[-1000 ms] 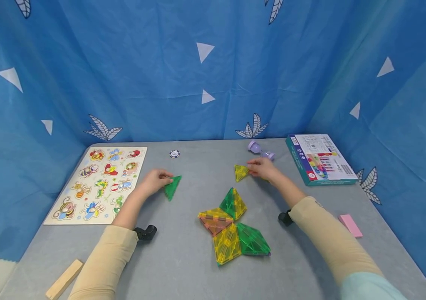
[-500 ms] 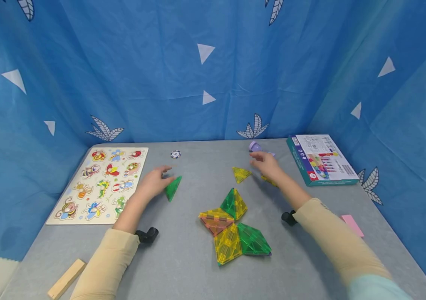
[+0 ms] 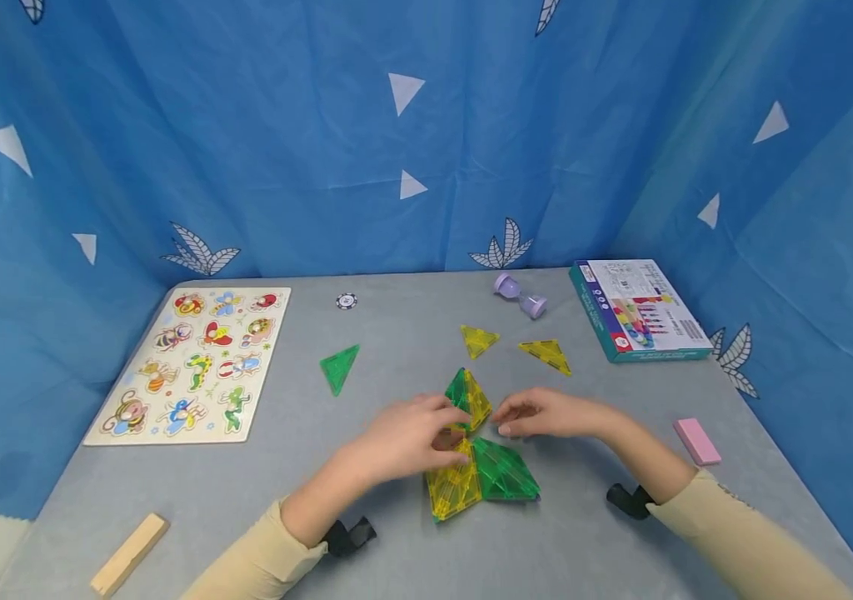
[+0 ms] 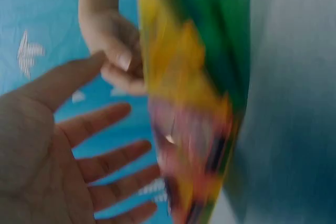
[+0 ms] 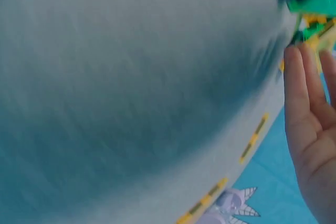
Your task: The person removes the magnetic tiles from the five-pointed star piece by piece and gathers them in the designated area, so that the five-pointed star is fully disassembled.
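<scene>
Translucent magnetic tiles in yellow, green and orange form a cluster of small pyramids, the magnetic-tile model (image 3: 506, 472), mid-table. My left hand (image 3: 411, 437) hovers over its left side, hiding most of the orange part; the left wrist view shows spread fingers (image 4: 113, 162) beside the blurred tiles, holding nothing. On the other side, my right hand (image 3: 542, 414) is close to the green-and-yellow pyramid (image 3: 477, 398), its fingers loosely bent around no object. A green triangle tile (image 3: 340, 367) lies flat behind the left hand. Two yellow triangle tiles (image 3: 479, 340) lie beyond the right hand.
An insect puzzle board (image 3: 187, 367) lies at the left, with a wooden block (image 3: 129, 554) nearer the front. A patterned chip (image 3: 346, 301), a purple sand timer (image 3: 520, 295) and a boxed set (image 3: 640, 310) are toward the back. A pink block (image 3: 697, 442) lies right.
Both hands have moved in from the loose tiles toward the model, the left going right and nearer, the right coming nearer. The green and yellow triangle tiles were let go and lie on the table.
</scene>
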Demonstrator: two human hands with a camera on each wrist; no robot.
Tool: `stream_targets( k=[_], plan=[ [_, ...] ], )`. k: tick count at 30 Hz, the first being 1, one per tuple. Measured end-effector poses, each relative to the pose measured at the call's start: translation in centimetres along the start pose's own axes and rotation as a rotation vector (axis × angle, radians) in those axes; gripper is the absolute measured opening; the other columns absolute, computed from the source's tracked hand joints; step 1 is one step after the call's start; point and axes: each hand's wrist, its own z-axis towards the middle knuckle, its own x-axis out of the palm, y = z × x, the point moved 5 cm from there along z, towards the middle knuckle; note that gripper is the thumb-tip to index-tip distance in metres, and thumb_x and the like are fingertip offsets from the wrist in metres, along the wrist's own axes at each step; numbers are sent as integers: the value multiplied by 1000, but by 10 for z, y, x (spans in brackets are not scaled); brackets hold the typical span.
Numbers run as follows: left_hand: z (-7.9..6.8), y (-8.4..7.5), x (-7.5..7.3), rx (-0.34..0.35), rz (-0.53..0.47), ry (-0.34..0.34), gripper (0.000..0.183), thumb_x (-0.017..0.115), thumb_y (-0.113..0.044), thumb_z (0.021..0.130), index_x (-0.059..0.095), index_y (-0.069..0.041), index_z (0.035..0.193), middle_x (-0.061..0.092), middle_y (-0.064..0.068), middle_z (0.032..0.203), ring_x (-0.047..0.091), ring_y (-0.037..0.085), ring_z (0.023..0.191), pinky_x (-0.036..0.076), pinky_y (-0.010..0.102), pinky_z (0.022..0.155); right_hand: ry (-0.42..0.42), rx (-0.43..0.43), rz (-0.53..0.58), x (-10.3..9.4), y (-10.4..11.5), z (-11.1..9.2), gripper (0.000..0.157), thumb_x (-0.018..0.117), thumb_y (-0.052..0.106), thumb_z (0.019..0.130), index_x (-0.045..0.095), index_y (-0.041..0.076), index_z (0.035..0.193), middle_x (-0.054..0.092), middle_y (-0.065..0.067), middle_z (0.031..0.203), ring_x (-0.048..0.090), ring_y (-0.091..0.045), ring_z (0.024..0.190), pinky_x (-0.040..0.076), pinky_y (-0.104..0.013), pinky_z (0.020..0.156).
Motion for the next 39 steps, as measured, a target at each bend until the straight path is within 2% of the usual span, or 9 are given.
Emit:
stream_targets(
  k=[3,6,10,15,23,28,34,39],
  plan=[
    [-1,-12,11,-19,127,7,48,63,-56,82,62,-27,120,55,-7,106,53,10,89,46,30,70,68,-8,-15,15,2,0,31,58,29,93,61,12,119,63,1,109,59,-16,97,48,-31,81],
    [-2,-18,19,-46,225,-2,48,63,-57,81,62,-27,118,52,-5,104,51,13,90,46,34,72,99,-13,-40,23,5,3,32,62,31,90,62,13,118,63,5,106,59,-11,95,48,-28,81],
    [-1,-21,26,-62,268,-50,46,63,-57,81,63,-26,115,50,-3,101,49,14,89,46,34,72,121,-35,-69,28,8,8,29,65,28,88,64,11,111,64,6,97,60,-8,84,50,-26,75],
    [0,-22,29,-87,244,-105,42,66,-54,80,64,-25,110,48,-4,101,49,13,88,45,31,72,120,-68,-62,29,12,11,20,66,23,88,66,10,103,63,4,87,58,-8,72,50,-26,66],
    [2,-19,29,-105,120,-144,30,70,-45,80,67,-25,102,48,-6,100,48,11,87,45,31,74,81,-90,-56,29,18,10,19,68,24,86,67,15,103,65,5,91,60,-11,80,51,-28,72],
    [2,-17,30,-97,101,-175,23,71,-43,81,68,-25,95,49,-7,97,47,10,83,44,28,71,65,-128,-53,31,24,7,21,69,23,85,67,14,104,66,5,94,61,-11,83,51,-27,75],
    [2,-15,30,-76,63,-210,17,70,-41,81,67,-25,88,49,-8,94,47,9,80,43,26,68,29,-122,-103,30,28,7,19,70,24,84,67,16,101,65,9,94,60,-7,86,50,-26,78],
    [0,-13,29,-68,8,-205,14,71,-38,81,65,-26,84,50,-10,93,47,7,80,42,23,66,26,-149,-135,27,30,5,14,70,26,84,66,18,95,63,9,91,59,-6,85,49,-26,78]
  ],
)
